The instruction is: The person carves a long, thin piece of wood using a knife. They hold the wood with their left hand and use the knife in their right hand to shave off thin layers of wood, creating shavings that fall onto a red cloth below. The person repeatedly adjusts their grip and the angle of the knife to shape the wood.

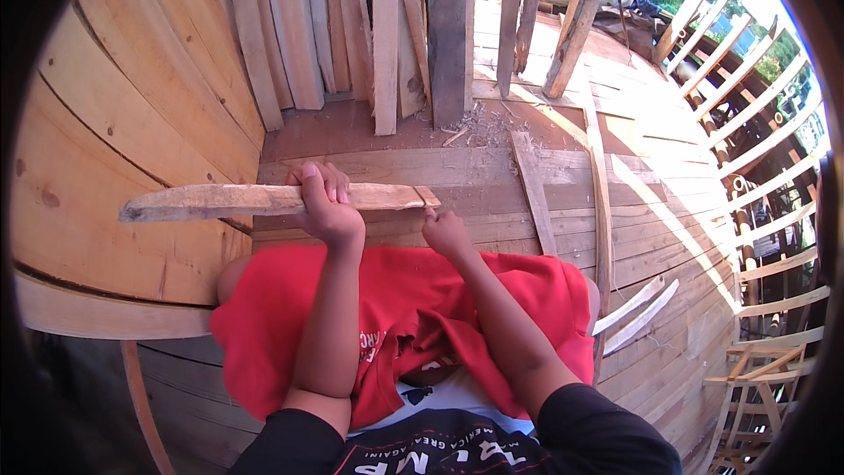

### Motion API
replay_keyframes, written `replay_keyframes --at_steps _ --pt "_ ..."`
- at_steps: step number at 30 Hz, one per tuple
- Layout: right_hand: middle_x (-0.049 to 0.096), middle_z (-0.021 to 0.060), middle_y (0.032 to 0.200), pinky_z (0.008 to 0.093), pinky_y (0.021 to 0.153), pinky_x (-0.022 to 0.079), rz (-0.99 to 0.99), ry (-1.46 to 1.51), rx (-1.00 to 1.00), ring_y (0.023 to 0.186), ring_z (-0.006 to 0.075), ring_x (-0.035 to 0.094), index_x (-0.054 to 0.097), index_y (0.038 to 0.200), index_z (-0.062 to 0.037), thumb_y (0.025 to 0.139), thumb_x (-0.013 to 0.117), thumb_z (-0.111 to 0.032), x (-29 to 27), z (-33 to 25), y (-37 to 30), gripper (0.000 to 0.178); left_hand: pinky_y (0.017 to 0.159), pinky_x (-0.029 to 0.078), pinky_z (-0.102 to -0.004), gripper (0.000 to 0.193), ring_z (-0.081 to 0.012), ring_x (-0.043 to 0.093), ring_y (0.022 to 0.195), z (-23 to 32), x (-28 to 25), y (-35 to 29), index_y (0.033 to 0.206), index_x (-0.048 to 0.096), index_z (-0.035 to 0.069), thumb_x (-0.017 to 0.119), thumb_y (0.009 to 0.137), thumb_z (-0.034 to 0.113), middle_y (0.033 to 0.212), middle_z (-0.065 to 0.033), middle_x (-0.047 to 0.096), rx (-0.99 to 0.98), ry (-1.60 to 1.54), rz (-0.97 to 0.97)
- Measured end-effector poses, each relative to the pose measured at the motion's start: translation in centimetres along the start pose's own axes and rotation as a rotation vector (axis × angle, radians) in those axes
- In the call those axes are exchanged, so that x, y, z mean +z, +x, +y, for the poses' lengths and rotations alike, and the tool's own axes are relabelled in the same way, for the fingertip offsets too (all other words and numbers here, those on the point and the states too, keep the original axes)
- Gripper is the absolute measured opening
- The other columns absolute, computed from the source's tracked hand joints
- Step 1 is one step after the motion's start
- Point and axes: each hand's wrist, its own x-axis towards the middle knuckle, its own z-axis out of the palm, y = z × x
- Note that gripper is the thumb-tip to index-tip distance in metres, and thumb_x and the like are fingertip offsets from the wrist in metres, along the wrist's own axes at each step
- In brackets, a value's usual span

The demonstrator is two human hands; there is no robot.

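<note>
A long, rough-edged wooden board (pixel 211 200) lies level across the view above my lap, its left end tapering and greyish. My left hand (pixel 327 200) is closed around it near the middle, with the thumb on the top face. Close to the board's squared right end, my right hand (pixel 447 233) is closed with its fingertips at the lower edge. A thin dark line crosses the board there; I cannot tell whether it is a cut, a mark or a slim object. Whatever the right fingers hold is hidden.
Curved plank walling (pixel 132 114) rises close on my left. Upright timbers (pixel 384 44) stand ahead, with wood shavings (pixel 475 127) at their foot. A loose plank (pixel 533 189) and two pale curved strips (pixel 642 317) lie on the plank floor (pixel 668 255) to the right. Wooden ribs (pixel 765 176) line the far right.
</note>
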Motion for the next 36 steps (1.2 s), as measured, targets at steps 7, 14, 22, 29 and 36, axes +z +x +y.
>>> replay_keyframes --at_steps 7,14,22,29,36 --pt "0.062 0.0365 0.093 0.0537 0.087 0.047 0.092 -0.034 0.108 0.098 0.0506 0.06 0.067 0.089 0.0097 0.099 0.044 -0.041 0.3 4.0 0.9 0.056 0.045 0.025 -0.0228 0.031 -0.0055 0.027 0.047 -0.3 0.6 -0.2 0.067 0.035 0.012 0.049 0.095 0.014 0.055 0.0034 0.032 -0.005 -0.022 -0.006" --pt "0.064 0.0349 0.093 0.0531 0.084 0.048 0.077 -0.034 0.15 0.098 0.0507 0.061 0.066 0.088 0.0104 0.099 0.044 -0.041 0.5 4.3 1.0 0.057 0.048 0.027 -0.0261 0.038 -0.0084 0.028 0.043 0.4 1.1 0.2 0.059 0.031 0.014 0.046 0.093 0.02 0.051 0.0031 0.029 -0.061 0.096 0.071" --pt "0.063 0.0366 0.093 0.0539 0.086 0.047 0.055 -0.038 0.13 0.099 0.0499 0.06 0.065 0.093 0.0115 0.099 0.042 -0.04 0.7 1.9 0.3 0.057 0.046 0.026 -0.0253 0.034 -0.0076 0.027 0.045 0.4 -0.1 0.6 0.064 0.033 0.014 0.048 0.094 0.018 0.053 0.0034 0.03 -0.004 0.053 0.04" --pt "0.064 0.034 0.092 0.0544 0.084 0.048 0.054 -0.037 0.099 0.095 0.0496 0.061 0.067 0.088 0.0072 0.099 0.041 -0.042 0.6 3.5 0.7 0.056 0.047 0.027 -0.0245 0.033 -0.007 0.029 0.047 -0.1 -0.4 0.6 0.066 0.034 0.013 0.05 0.095 0.016 0.055 0.0034 0.031 -0.034 0.03 0.058" --pt "0.064 0.0339 0.091 0.0553 0.082 0.048 0.044 -0.02 0.109 0.094 0.0515 0.061 0.066 0.085 0.0073 0.099 0.042 -0.041 0.2 3.1 -0.5 0.056 0.047 0.027 -0.0245 0.032 -0.0068 0.029 0.048 -0.1 -0.2 0.3 0.067 0.034 0.013 0.05 0.095 0.017 0.056 0.0032 0.032 -0.039 0.004 0.015"
